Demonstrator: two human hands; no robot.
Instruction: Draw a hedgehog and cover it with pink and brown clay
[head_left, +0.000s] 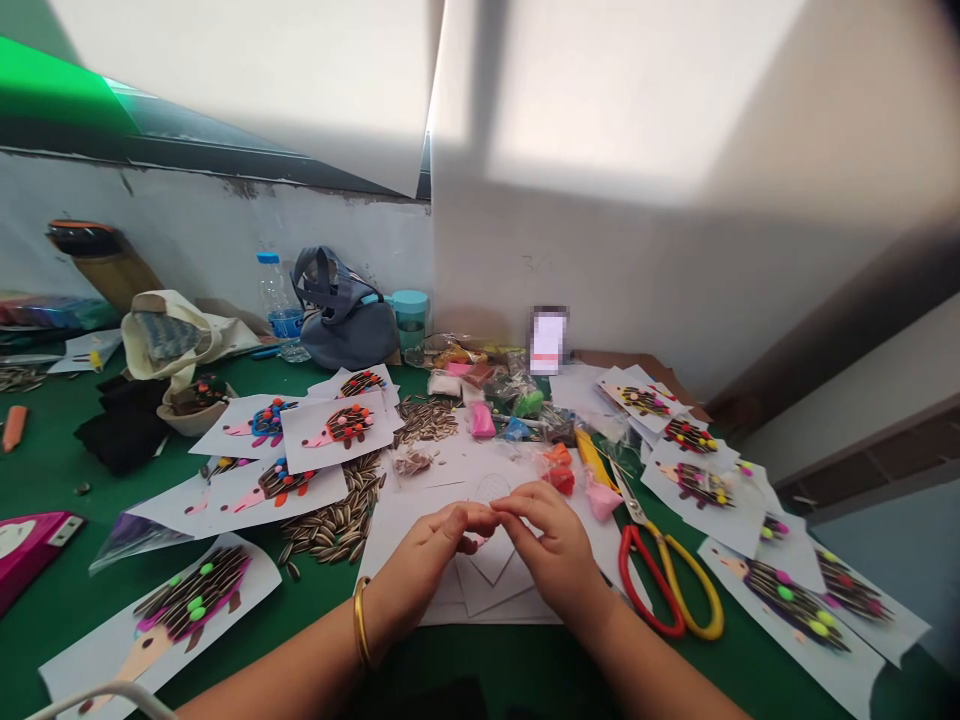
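My left hand (424,560), with a gold bangle at the wrist, and my right hand (551,545) meet at the fingertips over white paper sheets (427,490) at the centre. The fingers of both are pinched together; whatever lies between them is too small to make out. A bit of pink shows beneath the left fingers. Sunflower seeds (337,520) lie in a heap left of the sheets. Red-and-yellow scissors (660,560) rest to the right of my right hand, beside packets of pink clay (602,497) and red clay (559,470).
Cards with seed-and-clay hedgehogs (337,430) lie at the left, more cards (705,485) at the right. Along the wall stand a water bottle (281,310), a blue-grey bag (349,325), a teal-lidded jar (411,325) and a phone (549,342). A magenta box (34,550) sits far left.
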